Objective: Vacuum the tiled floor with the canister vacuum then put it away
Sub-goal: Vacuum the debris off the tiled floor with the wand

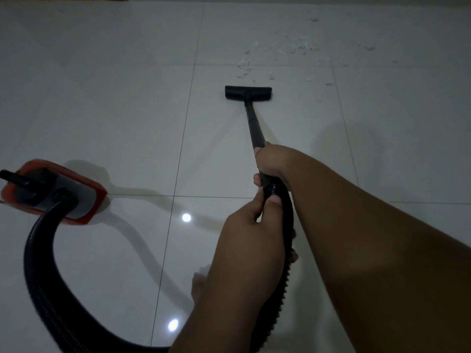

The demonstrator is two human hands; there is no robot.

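Both hands hold the black wand (254, 128): the right hand (271, 161) clamped higher up it, the left hand (251, 225) closed where the ribbed hose (40, 263) joins. The floor head (248, 93) rests on the tiled floor (114, 98), just short of white crumbs (244, 63). The red canister (51, 191) sits left of the wand.

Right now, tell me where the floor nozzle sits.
In the head view the floor nozzle sits flat on the white tiles, upper centre, at the wand's far end, just short of the white crumbs.
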